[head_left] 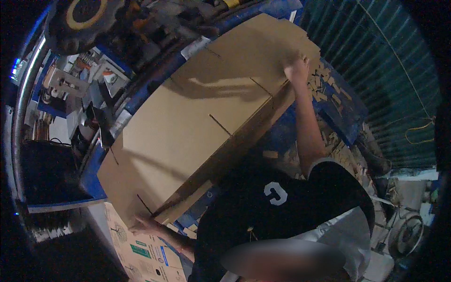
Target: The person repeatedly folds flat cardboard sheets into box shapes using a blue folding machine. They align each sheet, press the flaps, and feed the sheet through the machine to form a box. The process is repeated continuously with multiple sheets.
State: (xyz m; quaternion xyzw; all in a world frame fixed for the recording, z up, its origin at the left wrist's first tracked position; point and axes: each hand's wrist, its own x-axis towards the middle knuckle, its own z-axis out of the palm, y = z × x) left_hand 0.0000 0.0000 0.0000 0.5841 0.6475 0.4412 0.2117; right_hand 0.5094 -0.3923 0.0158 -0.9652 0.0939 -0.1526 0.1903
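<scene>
A large brown stack of flat cardboard sheets (162,129), with dark slots cut in from its long edges, lies slantwise across a blue machine table. My right hand (297,70) is curled at the stack's far right end, over its near edge; its fingertips are slightly blurred. At the near left corner, my left hand (146,226) grips the edge of the cardboard, partly in shadow. Below it lies a printed cardboard sheet (141,249) with green and blue patches. Shadows of my arms fall across the top sheet.
Small cardboard offcuts (331,89) are strewn beyond my right arm. Dark machinery with a round knob (84,19) stands at the far left, above metal parts (66,84). A green corrugated wall (390,70) rises on the right, with a round fan (406,235) lower down.
</scene>
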